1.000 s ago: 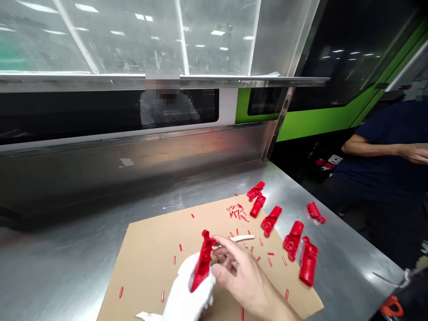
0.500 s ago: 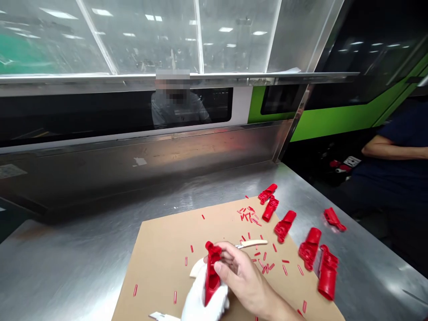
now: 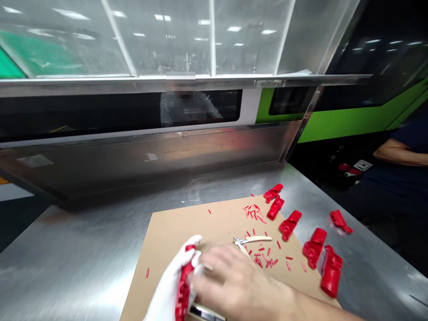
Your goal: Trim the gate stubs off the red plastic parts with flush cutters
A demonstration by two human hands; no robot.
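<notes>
My left hand (image 3: 169, 285), in a white glove, is closed around a red moulded plastic part (image 3: 183, 290), which stands tilted with its ribbed edge towards me. My right hand (image 3: 230, 278), bare and smeared by motion, is beside the part; whether it touches it or holds anything is hard to see. Below my right hand lies a partly covered metallic object with a pale edge (image 3: 205, 312). Nippers with cream handles (image 3: 256, 239) lie just beyond my right hand, one handle partly hidden.
Short red plastic sticks (image 3: 264, 258) are scattered over the cardboard sheet (image 3: 177, 223) on the metal table (image 3: 83, 249). Several red parts (image 3: 314, 247) lie along its right side. A person's arm (image 3: 401, 154) is at the far right, beyond the table.
The red part and my left hand have shifted left and down, and the part is turned edge-on. My right hand has come off its earlier grip and blurred. More of the nippers shows.
</notes>
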